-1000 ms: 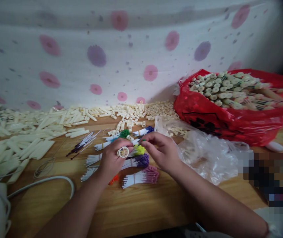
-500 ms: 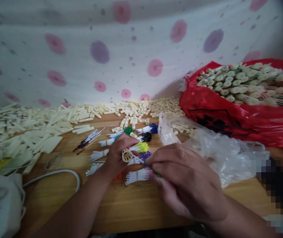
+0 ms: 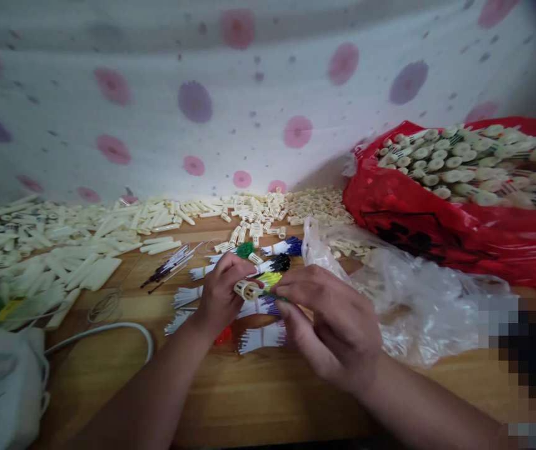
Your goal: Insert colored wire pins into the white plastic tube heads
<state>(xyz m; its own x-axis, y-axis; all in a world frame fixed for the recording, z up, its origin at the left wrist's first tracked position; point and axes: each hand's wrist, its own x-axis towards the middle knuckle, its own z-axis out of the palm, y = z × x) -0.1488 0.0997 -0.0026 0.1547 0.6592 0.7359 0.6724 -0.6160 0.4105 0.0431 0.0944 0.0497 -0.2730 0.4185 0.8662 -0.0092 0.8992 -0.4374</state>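
Between the fingers of my left hand [image 3: 223, 290] is a small cream slotted plastic tube [image 3: 247, 290], its open end turned to the right. My right hand [image 3: 336, 322] pinches a thin stick with a green end [image 3: 277, 299]; its pale tip is at the mouth of the tube, and how far it goes in I cannot tell. Around and beneath my hands lie banded bundles of white sticks with coloured ends, among them a black bundle [image 3: 277, 262], a yellow-green bundle [image 3: 269, 279], a blue bundle [image 3: 286, 246] and a pale bundle [image 3: 262, 337].
Loose cream tubes and slotted pieces [image 3: 258, 215] are heaped along the patterned curtain [image 3: 155, 125]. A red bag [image 3: 436, 231] full of cream pieces stands at right, with a clear plastic bag [image 3: 427, 306] before it. A white power strip [image 3: 2, 381] and cable [image 3: 131, 326] sit at left.
My right hand has moved left and slightly up, bringing the green-ended stick closer into the slotted tube. The tube has turned from facing me towards the right.
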